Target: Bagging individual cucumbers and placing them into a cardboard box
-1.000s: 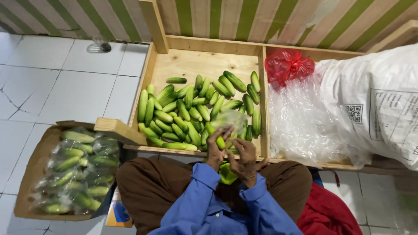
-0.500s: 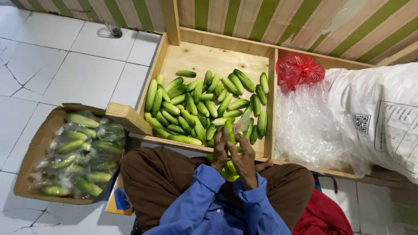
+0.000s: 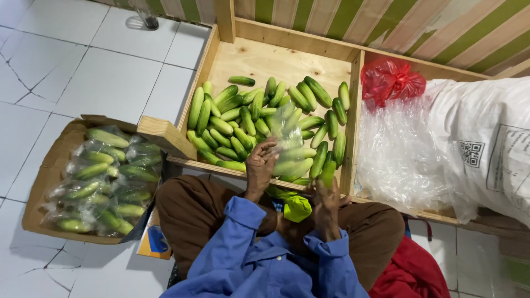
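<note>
Since a moment ago, my hands have parted. At frame centre, left hand [image 3: 260,165] pinches a clear bag [image 3: 290,144]; right hand [image 3: 327,196] grips what seems a cucumber [image 3: 328,172].

White sack [image 3: 486,149] with printed label [image 3: 508,165], right.

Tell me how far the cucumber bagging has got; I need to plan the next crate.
Done: the cardboard box at the person's left holds many bagged cucumbers. In hand: the left hand holds up a clear bag, and the right hand grips one cucumber. Left: a large heap of loose cucumbers in the wooden crate, so plenty remains.
</note>
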